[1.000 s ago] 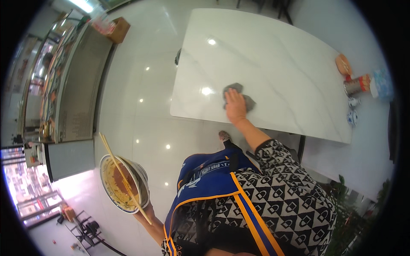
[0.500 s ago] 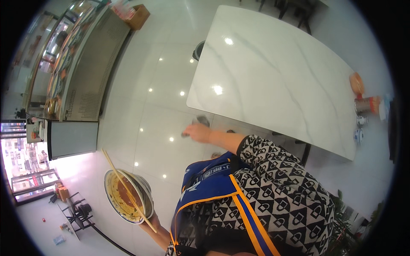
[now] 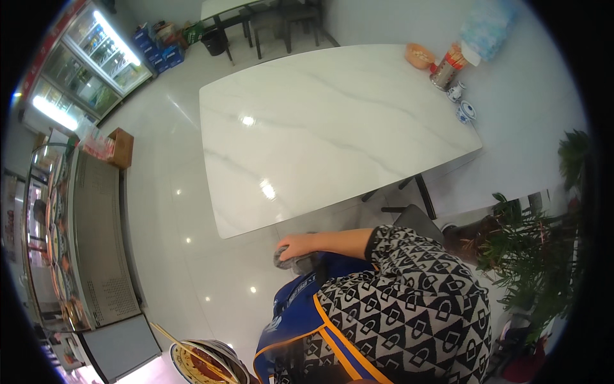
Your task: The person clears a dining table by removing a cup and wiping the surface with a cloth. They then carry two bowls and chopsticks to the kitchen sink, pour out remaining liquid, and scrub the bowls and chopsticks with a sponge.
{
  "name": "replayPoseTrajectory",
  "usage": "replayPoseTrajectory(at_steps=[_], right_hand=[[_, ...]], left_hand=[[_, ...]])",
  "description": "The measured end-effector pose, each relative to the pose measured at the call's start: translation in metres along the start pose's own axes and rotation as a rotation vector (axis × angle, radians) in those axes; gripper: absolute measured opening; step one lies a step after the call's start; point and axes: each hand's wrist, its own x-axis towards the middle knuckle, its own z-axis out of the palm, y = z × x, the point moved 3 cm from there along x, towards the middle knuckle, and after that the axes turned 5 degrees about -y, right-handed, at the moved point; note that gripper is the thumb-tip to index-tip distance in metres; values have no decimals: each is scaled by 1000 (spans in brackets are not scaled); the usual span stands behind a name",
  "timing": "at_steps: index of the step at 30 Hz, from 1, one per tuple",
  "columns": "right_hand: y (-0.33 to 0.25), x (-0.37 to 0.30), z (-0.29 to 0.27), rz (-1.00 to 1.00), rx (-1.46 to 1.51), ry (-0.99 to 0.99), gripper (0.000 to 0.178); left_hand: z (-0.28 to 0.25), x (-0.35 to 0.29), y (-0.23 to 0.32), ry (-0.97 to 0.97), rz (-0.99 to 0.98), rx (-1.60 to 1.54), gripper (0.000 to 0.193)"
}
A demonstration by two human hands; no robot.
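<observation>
At the lower left edge, a stack of patterned bowls (image 3: 182,366) tilts toward me, the inner one holding reddish-brown leftover sauce. A pair of wooden chopsticks (image 3: 167,336) lies across its rim. My left hand supports this stack from the right side; it is almost wholly hidden behind the bowls and cut off by the frame. My right hand (image 3: 300,244) is closed around a crumpled dark grey cloth (image 3: 281,258), just in front of my blue apron. It is close to the near edge of the white marbled table (image 3: 345,134) without resting on it.
At the table's far right are an orange bowl (image 3: 419,56), a chopstick holder (image 3: 446,69), a tissue pack (image 3: 489,29) and small blue-white pots (image 3: 465,111). A metal display counter (image 3: 102,230) runs along the left. Plants (image 3: 521,246) stand right; a dark stool (image 3: 416,221) is below the table.
My view has swung toward the table, bringing the fridges and plants further in. My right hand has drawn the cloth closer to my apron. The bowls have dropped toward the lower edge.
</observation>
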Motion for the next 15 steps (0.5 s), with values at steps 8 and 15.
replayPoseTrajectory(at_steps=[8,15], right_hand=[[-8,-36,-34,151,172,73,43],[-84,-15,-55,18,513,-222,40]], left_hand=[[-5,-1,-2,53,10,-73,41],[-68,-66,-10,263,111,-271,41]])
